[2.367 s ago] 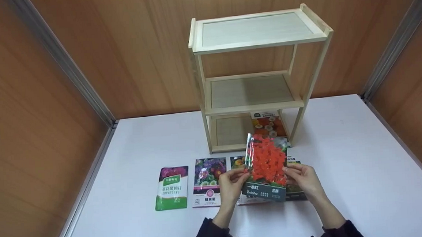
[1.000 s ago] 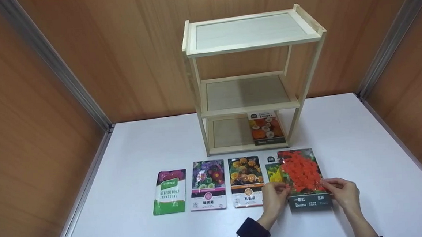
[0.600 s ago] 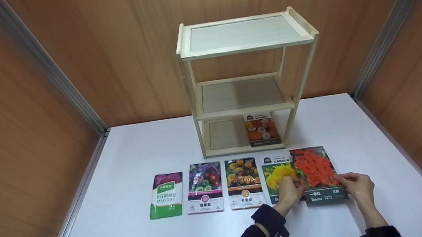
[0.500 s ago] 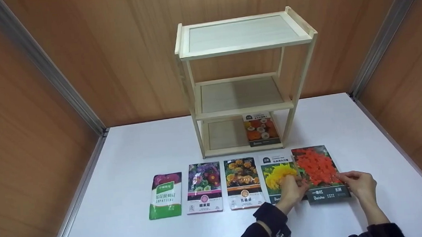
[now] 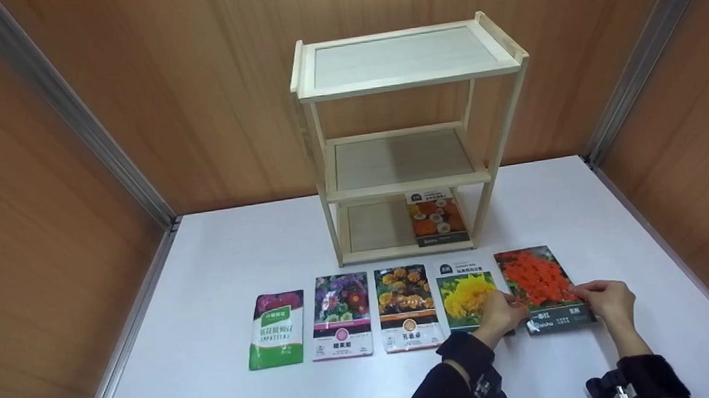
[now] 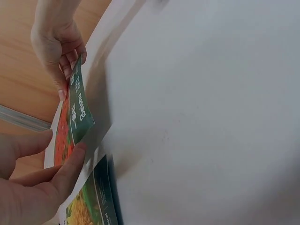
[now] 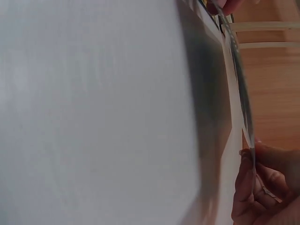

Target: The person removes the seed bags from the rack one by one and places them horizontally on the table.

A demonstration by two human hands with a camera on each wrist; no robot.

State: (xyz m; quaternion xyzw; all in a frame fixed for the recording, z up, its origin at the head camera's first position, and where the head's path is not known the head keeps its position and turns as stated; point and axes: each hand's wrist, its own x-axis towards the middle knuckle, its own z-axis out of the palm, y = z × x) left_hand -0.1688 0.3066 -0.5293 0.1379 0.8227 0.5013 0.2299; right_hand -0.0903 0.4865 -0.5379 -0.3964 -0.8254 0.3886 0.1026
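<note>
A seed packet with red flowers (image 5: 535,277) is at the right end of a row of packets, its near edge raised above the table in the left wrist view. My right hand (image 5: 609,301) pinches its right edge between thumb and fingers. At its left edge is my left hand (image 5: 504,314); in the left wrist view a fingertip touches the packet's corner, while the thumb (image 6: 35,142) stands apart from it. Below the left hand lies a yellow-flower packet (image 5: 466,293), partly hidden. In the right wrist view the red-flower packet (image 7: 241,84) shows nearly edge-on.
To the left lie an orange-flower packet (image 5: 404,291), a purple-flower packet (image 5: 340,298) and a green-and-white packet (image 5: 276,330). Behind stands a three-tier wooden shelf (image 5: 409,189); another packet (image 5: 437,220) leans on its bottom tier. Wooden panels enclose the white table (image 5: 222,250).
Both hands have carried the red-flower packet right and lowered it from in front of the shelf, uncovering the yellow-flower packet. The left hand's thumb now stands apart from it.
</note>
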